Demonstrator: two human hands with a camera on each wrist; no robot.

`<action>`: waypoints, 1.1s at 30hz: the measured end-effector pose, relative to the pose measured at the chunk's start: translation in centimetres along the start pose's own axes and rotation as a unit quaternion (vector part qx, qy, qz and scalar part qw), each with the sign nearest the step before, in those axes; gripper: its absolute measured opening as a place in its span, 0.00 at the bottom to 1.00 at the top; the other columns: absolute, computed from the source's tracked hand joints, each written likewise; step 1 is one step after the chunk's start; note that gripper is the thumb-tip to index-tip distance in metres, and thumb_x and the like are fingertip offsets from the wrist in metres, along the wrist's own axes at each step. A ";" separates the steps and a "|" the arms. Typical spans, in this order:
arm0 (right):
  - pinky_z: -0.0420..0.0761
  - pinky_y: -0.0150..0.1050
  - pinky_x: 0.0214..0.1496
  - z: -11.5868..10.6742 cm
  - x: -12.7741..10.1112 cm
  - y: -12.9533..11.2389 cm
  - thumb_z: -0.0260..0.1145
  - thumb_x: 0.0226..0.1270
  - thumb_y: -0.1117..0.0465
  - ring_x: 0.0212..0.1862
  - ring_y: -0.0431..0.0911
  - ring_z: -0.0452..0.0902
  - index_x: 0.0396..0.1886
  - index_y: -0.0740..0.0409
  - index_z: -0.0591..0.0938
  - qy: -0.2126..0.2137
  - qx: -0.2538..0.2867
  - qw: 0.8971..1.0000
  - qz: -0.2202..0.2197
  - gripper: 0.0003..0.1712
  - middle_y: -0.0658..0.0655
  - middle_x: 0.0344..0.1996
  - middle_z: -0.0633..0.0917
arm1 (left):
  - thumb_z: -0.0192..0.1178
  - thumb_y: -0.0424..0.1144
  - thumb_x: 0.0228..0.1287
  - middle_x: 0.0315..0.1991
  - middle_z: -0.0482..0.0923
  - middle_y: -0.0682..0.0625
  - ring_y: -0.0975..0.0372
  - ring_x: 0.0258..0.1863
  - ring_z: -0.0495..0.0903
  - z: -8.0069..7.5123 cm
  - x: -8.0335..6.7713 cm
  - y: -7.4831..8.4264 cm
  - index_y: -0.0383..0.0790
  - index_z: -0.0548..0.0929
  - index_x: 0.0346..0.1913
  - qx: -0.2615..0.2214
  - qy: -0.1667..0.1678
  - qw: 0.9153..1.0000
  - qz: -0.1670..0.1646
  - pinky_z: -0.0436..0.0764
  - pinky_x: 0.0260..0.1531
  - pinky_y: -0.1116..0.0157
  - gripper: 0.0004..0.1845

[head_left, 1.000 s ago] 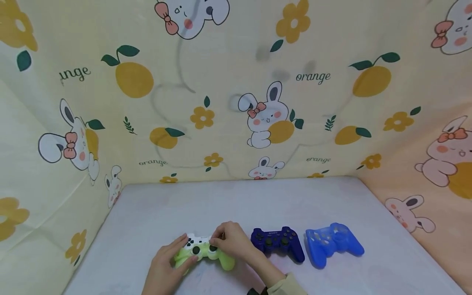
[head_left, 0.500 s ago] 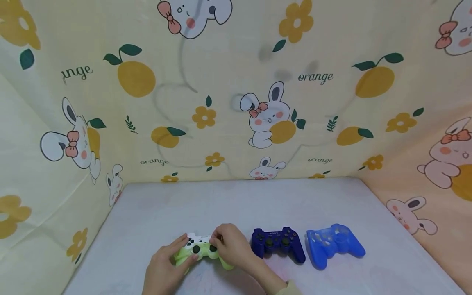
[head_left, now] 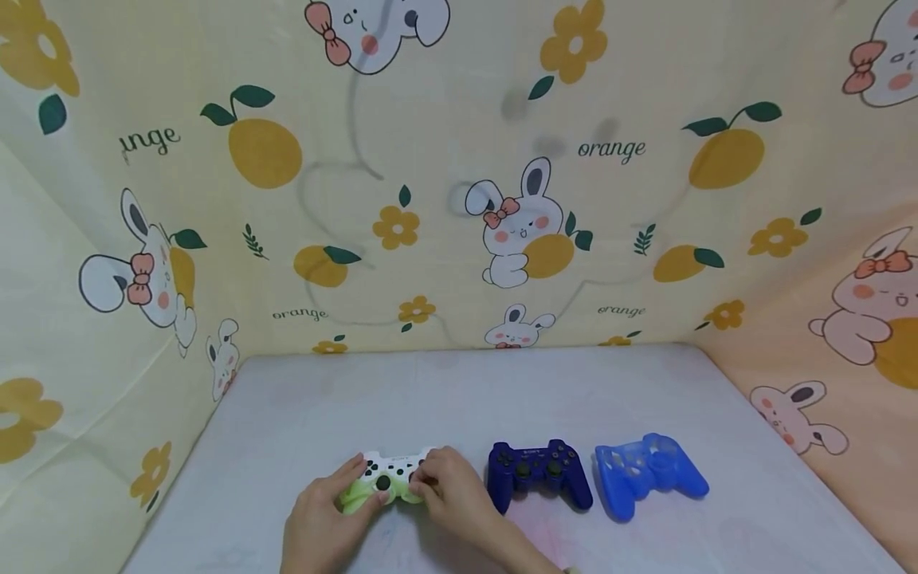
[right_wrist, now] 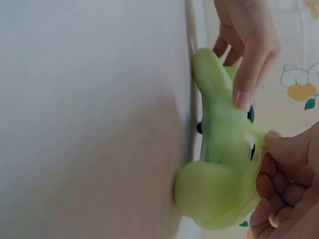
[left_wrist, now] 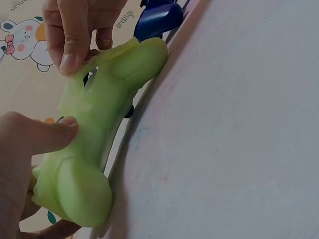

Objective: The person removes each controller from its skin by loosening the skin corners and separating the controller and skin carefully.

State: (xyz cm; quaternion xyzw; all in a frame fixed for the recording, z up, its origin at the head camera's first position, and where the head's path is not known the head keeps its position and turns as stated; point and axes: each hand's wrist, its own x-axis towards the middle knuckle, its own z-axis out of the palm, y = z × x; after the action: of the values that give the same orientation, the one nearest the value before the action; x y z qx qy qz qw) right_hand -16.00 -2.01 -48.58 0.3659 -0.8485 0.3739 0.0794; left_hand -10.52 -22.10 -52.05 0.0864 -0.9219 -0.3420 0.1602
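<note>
While our left hand [head_left: 319, 518] grips the white pad [head_left: 390, 470] near the table's [head_left: 502, 391] front edge, our right hand [head_left: 452, 490] pinches the green skin [head_left: 358, 498]; we should stretch it gently over each grip, keeping holes over sticks.

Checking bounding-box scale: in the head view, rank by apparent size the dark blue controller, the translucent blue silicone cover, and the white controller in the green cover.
1. Translucent blue silicone cover
2. Dark blue controller, only slightly smaller
3. White controller in the green cover: unsure, hands hide much of it

A white table [head_left: 502, 391] carries a green-sleeved controller [head_left: 387, 482], navy controller [head_left: 539, 472], blue sleeve [head_left: 649, 474].
</note>
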 end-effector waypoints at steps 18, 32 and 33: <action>0.76 0.51 0.54 -1.4 0.4 0.7 0.80 0.49 0.59 0.53 0.51 0.78 0.45 0.57 0.87 0.041 0.092 0.980 0.171 0.21 0.50 0.45 0.85 | 0.73 0.62 0.49 0.58 0.78 0.60 0.57 0.50 0.79 -0.1 0.1 -0.1 0.49 0.83 0.59 0.008 -0.005 0.999 0.035 0.77 0.48 0.50 0.35; 0.70 0.52 0.62 -0.7 0.1 1.6 0.83 0.42 0.59 0.59 0.55 0.76 0.48 0.61 0.87 -0.013 0.065 0.985 0.162 0.29 0.52 0.53 0.84 | 0.77 0.50 0.50 0.58 0.79 0.53 0.57 0.56 0.72 0.6 0.1 -0.7 0.43 0.85 0.56 -0.068 0.018 0.993 0.095 0.71 0.56 0.50 0.29; 0.70 0.52 0.62 -0.7 0.1 1.7 0.83 0.42 0.59 0.59 0.55 0.76 0.48 0.61 0.87 -0.011 0.065 0.985 0.160 0.29 0.52 0.52 0.84 | 0.77 0.48 0.51 0.57 0.79 0.53 0.57 0.57 0.71 0.7 0.1 -0.8 0.43 0.85 0.55 -0.075 0.021 0.991 0.107 0.70 0.56 0.50 0.27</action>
State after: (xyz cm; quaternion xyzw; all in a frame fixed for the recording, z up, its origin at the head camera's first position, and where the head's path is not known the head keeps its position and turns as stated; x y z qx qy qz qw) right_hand -17.33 -0.83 -49.07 0.2343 -0.8707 0.4321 -0.0151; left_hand -10.79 -22.31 -53.01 -0.0178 -0.8940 -0.3895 0.2210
